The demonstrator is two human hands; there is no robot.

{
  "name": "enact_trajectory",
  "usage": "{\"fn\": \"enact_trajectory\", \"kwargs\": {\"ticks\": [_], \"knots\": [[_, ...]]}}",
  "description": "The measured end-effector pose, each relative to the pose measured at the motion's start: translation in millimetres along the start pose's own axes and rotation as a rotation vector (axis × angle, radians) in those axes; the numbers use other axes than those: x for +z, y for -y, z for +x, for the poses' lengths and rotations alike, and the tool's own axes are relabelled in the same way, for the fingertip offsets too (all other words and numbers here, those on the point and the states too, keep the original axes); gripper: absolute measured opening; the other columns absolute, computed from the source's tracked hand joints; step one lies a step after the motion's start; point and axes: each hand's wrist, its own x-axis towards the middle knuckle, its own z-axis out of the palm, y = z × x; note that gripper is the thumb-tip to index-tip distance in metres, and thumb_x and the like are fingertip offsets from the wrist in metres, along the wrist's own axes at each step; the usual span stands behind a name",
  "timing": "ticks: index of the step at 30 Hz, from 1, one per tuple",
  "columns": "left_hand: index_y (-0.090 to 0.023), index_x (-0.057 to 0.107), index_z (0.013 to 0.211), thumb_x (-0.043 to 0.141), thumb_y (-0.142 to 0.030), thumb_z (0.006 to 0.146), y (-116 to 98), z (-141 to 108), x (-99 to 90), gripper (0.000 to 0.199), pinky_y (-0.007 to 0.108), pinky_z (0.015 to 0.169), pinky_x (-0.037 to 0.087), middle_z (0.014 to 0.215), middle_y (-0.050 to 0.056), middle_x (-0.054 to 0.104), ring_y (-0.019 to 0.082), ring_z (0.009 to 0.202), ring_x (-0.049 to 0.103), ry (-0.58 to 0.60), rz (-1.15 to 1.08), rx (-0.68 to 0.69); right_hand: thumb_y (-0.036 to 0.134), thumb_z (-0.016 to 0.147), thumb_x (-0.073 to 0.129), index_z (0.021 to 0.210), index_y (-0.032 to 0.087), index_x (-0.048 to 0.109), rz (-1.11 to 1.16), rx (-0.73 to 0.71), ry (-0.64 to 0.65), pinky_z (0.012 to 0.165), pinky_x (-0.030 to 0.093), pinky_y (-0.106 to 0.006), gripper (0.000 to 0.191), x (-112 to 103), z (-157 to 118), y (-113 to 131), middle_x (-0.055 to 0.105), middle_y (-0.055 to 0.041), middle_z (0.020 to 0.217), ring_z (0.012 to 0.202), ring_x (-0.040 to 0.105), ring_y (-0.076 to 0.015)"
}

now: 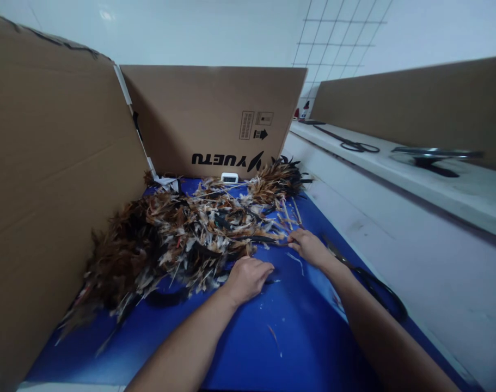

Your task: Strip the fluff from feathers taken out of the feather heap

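A large loose heap of brown, black and white feathers (182, 228) covers the left and middle of the blue work surface (280, 337). My right hand (308, 246) is at the heap's right edge, thumb and fingers pinched on the quill end of a long dark feather (264, 239). Its other end runs left into the heap. My left hand (250, 279) is closed just in front of the heap, low over the blue surface. What its fingers hold, if anything, cannot be made out. At the back right lies a thicker tuft of brown and black feathers (278, 179).
Dark-handled scissors (374, 283) lie right of my right forearm. Cardboard panels (215, 114) wall the left and back. A small white display device (230, 178) stands at the back. On the right ledge (378, 163) lie another pair of scissors (359, 146) and a metal item (435, 155).
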Motion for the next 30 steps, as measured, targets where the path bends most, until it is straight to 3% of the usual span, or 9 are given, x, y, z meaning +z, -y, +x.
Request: {"fn": "enact_trajectory", "kwargs": {"ticks": [6, 11, 17, 21, 24, 27, 30], "knots": [[-0.019, 0.062, 0.095, 0.043, -0.021, 0.089, 0, -1, 0.7, 0.021, 0.027, 0.069, 0.047, 0.077, 0.003, 0.069, 0.015, 0.074, 0.065, 0.005, -0.012, -0.022, 0.016, 0.079, 0.044, 0.071, 0.019, 0.058, 0.052, -0.018, -0.006, 0.078, 0.04, -0.032, 0.016, 5, -1, 4, 0.059, -0.0088, 0.079, 0.079, 0.054, -0.0213], [-0.019, 0.063, 0.094, 0.043, -0.022, 0.089, 0, -1, 0.5, 0.02, 0.027, 0.07, 0.047, 0.077, 0.004, 0.07, 0.015, 0.074, 0.065, -0.002, -0.024, -0.033, 0.017, 0.08, 0.039, 0.07, 0.02, 0.052, 0.176, 0.004, -0.07, 0.078, 0.041, -0.034, 0.016, -4, -10, 9, 0.057, -0.0084, 0.077, 0.08, 0.053, -0.0215], [-0.018, 0.063, 0.093, 0.044, -0.02, 0.088, -1, 1, -2.6, 0.02, 0.027, 0.07, 0.047, 0.078, 0.004, 0.07, 0.015, 0.073, 0.065, -0.003, -0.037, -0.038, 0.027, 0.08, 0.041, 0.074, 0.02, 0.05, 0.38, 0.083, -0.148, 0.071, 0.043, -0.033, 0.012, -22, -15, 19, 0.057, -0.0054, 0.076, 0.075, 0.054, -0.0199], [-0.018, 0.063, 0.094, 0.043, -0.02, 0.089, 0, 2, -2.9, 0.021, 0.027, 0.071, 0.048, 0.079, 0.004, 0.07, 0.014, 0.073, 0.065, -0.018, -0.072, -0.069, 0.036, 0.082, 0.04, 0.076, 0.02, 0.05, 0.54, 0.117, -0.163, 0.064, 0.045, -0.031, 0.019, -27, -15, 29, 0.059, -0.0035, 0.071, 0.067, 0.055, -0.0176], [-0.019, 0.064, 0.094, 0.044, -0.024, 0.089, -2, 2, -4.5, 0.021, 0.027, 0.073, 0.049, 0.083, 0.004, 0.07, 0.015, 0.075, 0.065, -0.047, -0.137, -0.135, 0.043, 0.085, 0.04, 0.077, 0.02, 0.048, 0.781, 0.154, -0.168, 0.059, 0.045, -0.029, 0.026, -29, -20, 43, 0.06, -0.0037, 0.072, 0.062, 0.055, -0.0152], [-0.019, 0.064, 0.096, 0.049, -0.031, 0.087, -6, 5, -8.4, 0.021, 0.027, 0.076, 0.049, 0.088, 0.005, 0.07, 0.015, 0.079, 0.064, -0.06, -0.239, -0.239, 0.046, 0.077, 0.056, 0.073, 0.019, 0.049, 1.228, 0.265, -0.173, 0.056, 0.044, -0.026, 0.028, -27, -31, 67, 0.058, -0.0022, 0.071, 0.062, 0.053, -0.0136], [-0.02, 0.062, 0.103, 0.058, -0.036, 0.081, -11, 7, -10.6, 0.027, 0.025, 0.069, 0.049, 0.084, 0.003, 0.069, 0.014, 0.072, 0.063, -0.015, -0.363, -0.327, 0.046, 0.071, 0.065, 0.071, 0.019, 0.05, 1.503, 0.33, -0.154, 0.057, 0.043, -0.026, 0.03, -21, -40, 95, 0.056, -0.0006, 0.07, 0.062, 0.051, -0.0125]]}}
